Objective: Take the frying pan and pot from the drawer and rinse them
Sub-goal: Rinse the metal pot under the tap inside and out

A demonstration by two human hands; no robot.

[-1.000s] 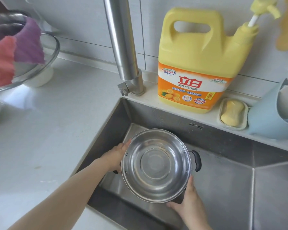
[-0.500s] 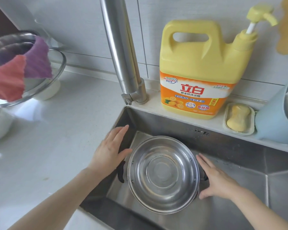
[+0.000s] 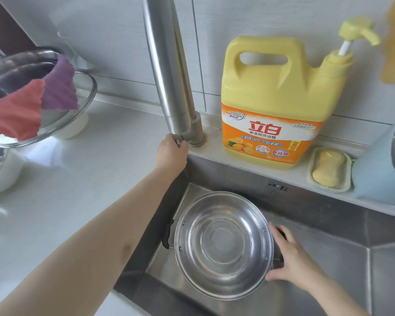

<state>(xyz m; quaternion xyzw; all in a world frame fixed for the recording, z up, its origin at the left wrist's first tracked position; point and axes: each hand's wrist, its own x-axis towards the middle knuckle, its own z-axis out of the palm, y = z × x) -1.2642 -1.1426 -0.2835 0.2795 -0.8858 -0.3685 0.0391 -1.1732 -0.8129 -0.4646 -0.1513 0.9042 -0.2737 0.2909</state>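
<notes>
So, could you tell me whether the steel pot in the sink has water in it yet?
Empty: the round stainless steel pot shows a dry, bare bottom.

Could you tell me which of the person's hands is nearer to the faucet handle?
Left. The left hand grips the faucet handle at the faucet's base; the right hand is down in the sink, holding the pot by its right handle.

Empty steel pot point(image 3: 224, 245) upright in sink point(image 3: 328, 258)
</notes>
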